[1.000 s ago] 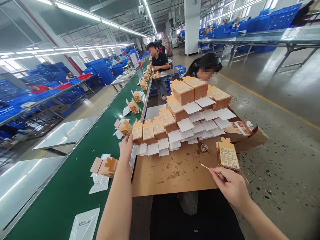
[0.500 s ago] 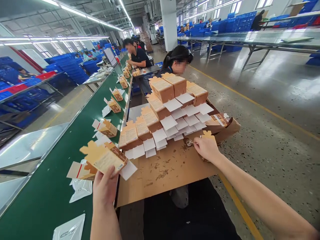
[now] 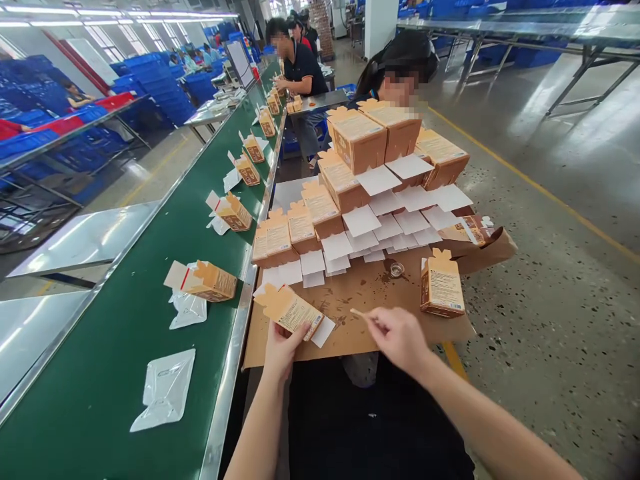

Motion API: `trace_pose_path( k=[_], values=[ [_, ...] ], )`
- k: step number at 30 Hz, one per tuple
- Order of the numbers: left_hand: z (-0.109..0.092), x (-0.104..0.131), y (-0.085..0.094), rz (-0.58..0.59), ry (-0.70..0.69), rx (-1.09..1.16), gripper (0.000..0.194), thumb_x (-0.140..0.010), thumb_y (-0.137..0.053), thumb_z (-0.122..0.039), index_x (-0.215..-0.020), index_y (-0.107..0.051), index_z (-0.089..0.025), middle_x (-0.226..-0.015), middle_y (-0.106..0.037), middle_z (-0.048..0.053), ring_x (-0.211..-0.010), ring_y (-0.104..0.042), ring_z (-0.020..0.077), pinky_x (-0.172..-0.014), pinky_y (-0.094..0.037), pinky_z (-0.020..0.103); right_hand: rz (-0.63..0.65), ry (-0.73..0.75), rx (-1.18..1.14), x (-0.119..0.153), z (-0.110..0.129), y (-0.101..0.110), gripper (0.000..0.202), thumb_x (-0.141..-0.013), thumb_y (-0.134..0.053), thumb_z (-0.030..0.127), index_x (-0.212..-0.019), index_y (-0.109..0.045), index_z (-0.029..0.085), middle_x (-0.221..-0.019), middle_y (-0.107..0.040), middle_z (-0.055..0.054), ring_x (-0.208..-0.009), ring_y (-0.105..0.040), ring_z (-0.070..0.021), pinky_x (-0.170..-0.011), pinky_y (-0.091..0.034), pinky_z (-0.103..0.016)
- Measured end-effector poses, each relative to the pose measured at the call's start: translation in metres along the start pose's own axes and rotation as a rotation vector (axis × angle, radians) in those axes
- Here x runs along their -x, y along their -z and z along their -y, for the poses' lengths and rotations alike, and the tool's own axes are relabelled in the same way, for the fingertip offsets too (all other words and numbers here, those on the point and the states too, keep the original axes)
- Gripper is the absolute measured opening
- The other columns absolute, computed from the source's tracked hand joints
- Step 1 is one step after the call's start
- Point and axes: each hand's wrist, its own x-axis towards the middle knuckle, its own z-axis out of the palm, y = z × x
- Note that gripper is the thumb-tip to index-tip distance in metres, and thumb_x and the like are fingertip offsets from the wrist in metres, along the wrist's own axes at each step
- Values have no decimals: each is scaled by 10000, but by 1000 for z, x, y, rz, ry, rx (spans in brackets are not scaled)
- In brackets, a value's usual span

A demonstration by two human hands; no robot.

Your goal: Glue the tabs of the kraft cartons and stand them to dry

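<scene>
My left hand (image 3: 286,350) grips a small tan and brown carton (image 3: 293,311), tilted, its cut-out top flap pointing left and a white flap sticking out at the lower right. In my right hand (image 3: 400,339) is a thin pale stick (image 3: 359,313), pinched, its tip pointing left toward the carton but apart from it. A small clear round dish (image 3: 396,269) sits on the brown-stained cardboard sheet (image 3: 365,337) beyond my right hand. One more carton (image 3: 442,285) stands upright on the sheet's right side.
A stack of cartons (image 3: 360,143) with white flaps (image 3: 377,180) rises at the back of the sheet. Along my left runs a green conveyor (image 3: 115,373) carrying open cartons (image 3: 215,281) and white pouches (image 3: 167,387). Co-workers (image 3: 300,70) sit farther along it.
My left hand has brought the carton rightward from over the conveyor to above the cardboard. My right hand has drawn back from the dish, toward me, with the stick. The view has shifted.
</scene>
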Motion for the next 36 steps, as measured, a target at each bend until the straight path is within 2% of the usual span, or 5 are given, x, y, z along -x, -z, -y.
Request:
trace_pose_path(
  k=[4, 8, 23, 31, 36],
  values=[
    [-3, 3, -1, 13, 0, -62, 851, -548, -1186, -533, -1196, -757, -189, -1281, -878, 199, -1254, -854, 424, -1176, -655, 609, 60, 45, -51, 26, 36, -66, 299, -1114, -646, 175, -852, -766, 251, -621, -710, 51, -562, -599, -121, -716, -408, -276],
    [-1, 14, -7, 10, -61, -89, 839, -599, -1173, -518, -1238, -728, -207, -1270, -878, 169, -1231, -860, 391, -1145, -672, 571, 58, 73, -29, 27, 40, -92, 335, -1092, -630, 132, -780, -677, 244, -627, -711, 41, -564, -591, -120, -701, -367, -284],
    [26, 27, -11, -123, -308, -404, 825, -649, -1099, -521, -1308, -693, -236, -1288, -860, 193, -1201, -864, 421, -1005, -726, 554, -169, -91, -153, 46, 13, -46, 414, -1188, -579, 314, -827, -775, 261, -573, -548, 54, -523, -544, -136, -611, -444, -267],
    [27, 23, -14, -115, -289, -525, 786, -615, -1091, -482, -1254, -710, -228, -1233, -867, 198, -1164, -870, 451, -912, -743, 543, -177, -91, -184, 48, 16, -42, 516, -1229, -554, 444, -824, -814, 256, -537, -550, 46, -491, -528, -132, -597, -468, -262],
    [2, 13, 18, -292, -245, -450, 793, -543, -1122, -425, -1202, -725, -233, -1197, -853, 162, -1180, -852, 447, -1061, -712, 646, -215, -98, -219, 51, 6, -28, 468, -1191, -619, 437, -828, -839, 240, -537, -554, 44, -482, -537, -137, -560, -470, -265]
  ],
)
